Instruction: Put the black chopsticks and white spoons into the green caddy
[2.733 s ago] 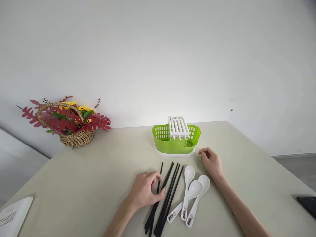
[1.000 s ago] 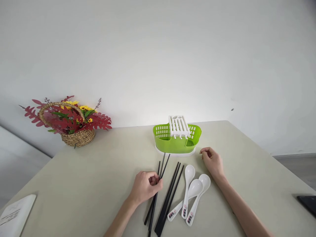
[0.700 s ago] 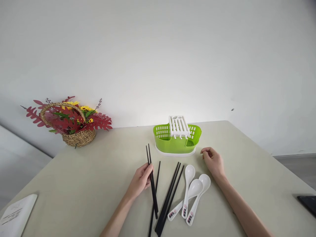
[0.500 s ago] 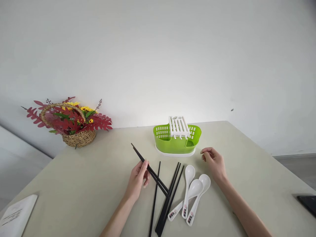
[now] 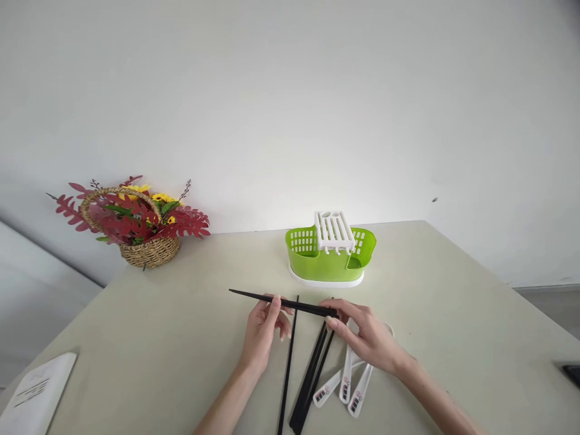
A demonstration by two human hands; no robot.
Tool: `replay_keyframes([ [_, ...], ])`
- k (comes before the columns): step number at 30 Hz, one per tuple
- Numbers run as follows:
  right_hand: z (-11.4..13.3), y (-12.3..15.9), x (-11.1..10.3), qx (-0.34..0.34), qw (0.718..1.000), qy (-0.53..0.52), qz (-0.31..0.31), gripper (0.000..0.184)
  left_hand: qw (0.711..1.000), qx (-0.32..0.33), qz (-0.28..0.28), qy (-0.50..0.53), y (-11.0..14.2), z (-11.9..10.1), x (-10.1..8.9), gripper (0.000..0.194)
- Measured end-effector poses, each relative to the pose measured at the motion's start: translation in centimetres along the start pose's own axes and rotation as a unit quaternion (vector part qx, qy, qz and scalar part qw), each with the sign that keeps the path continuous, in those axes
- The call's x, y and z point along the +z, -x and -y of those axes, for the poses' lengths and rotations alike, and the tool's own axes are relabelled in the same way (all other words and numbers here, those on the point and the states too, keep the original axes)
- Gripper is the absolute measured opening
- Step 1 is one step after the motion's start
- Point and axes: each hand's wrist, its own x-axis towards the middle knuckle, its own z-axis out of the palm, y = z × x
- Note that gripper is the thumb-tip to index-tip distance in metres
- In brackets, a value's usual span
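My left hand (image 5: 267,329) pinches a pair of black chopsticks (image 5: 301,306) near their middle, thin tips pointing left. At their thick ends, my right hand (image 5: 362,332) closes thumb and fingers around the same pair, so it lies nearly level above the table. Beneath it a single black chopstick (image 5: 289,368) lies on the tabletop, with several more black chopsticks (image 5: 310,383) bunched to its right. White spoons (image 5: 345,380) rest under my right hand, which hides most of their bowls.
A green basket (image 5: 326,269) with a white slatted rack (image 5: 335,232) on top stands behind my hands on the table (image 5: 181,338). At the back left is a wicker basket (image 5: 151,252) of artificial flowers. A white object (image 5: 38,393) sits front left, a dark one (image 5: 571,373) far right.
My right hand has moved left from beside the spoons and taken hold of the chopsticks' thick ends. The pair has turned from slanted to nearly level, its ends brought together.
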Motion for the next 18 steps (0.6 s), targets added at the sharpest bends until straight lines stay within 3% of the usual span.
replay_keyframes([
  [10, -1.5, -0.6, 0.2, 0.064, 0.984, -0.153, -0.064, 0.038, 0.999, 0.002, -0.010, -0.048, 0.2, -0.3, 0.6, 0.050],
  [18, -1.4, -0.6, -0.1, 0.066, 0.978, -0.185, -0.066, 0.037, 0.999, 0.006, -0.028, -0.016, -0.1, 0.2, -0.1, 0.052],
])
